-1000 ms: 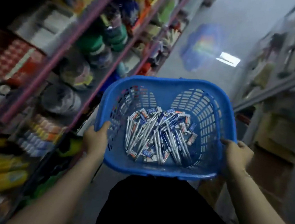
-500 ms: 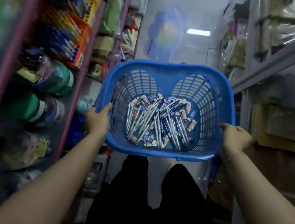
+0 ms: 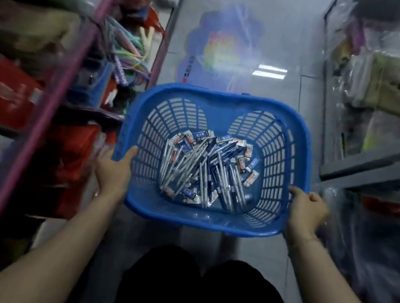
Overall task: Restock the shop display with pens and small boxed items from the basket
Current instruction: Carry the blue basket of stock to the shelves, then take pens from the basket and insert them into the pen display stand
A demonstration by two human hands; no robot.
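Observation:
A blue slotted plastic basket (image 3: 211, 221) is held out in front of me above the aisle floor. On its bottom lies a heap of several white and blue pens (image 3: 199, 173) mixed with several small boxed items (image 3: 250, 178). My left hand (image 3: 114, 172) grips the basket's left rim, thumb over the edge. My right hand (image 3: 308, 212) grips the right rim, fingers curled round it.
Pink-framed shelves (image 3: 57, 100) on the left carry red boxes and pastel-coloured goods. Grey shelving (image 3: 377, 159) on the right holds items in clear plastic wrap. A narrow tiled aisle (image 3: 282, 36) with a blue floor sticker runs ahead. My dark-clothed legs show below.
The view has swung down along the aisle and different shelf goods pass on the left. Both hands keep their hold on the basket, which sits lower in the frame.

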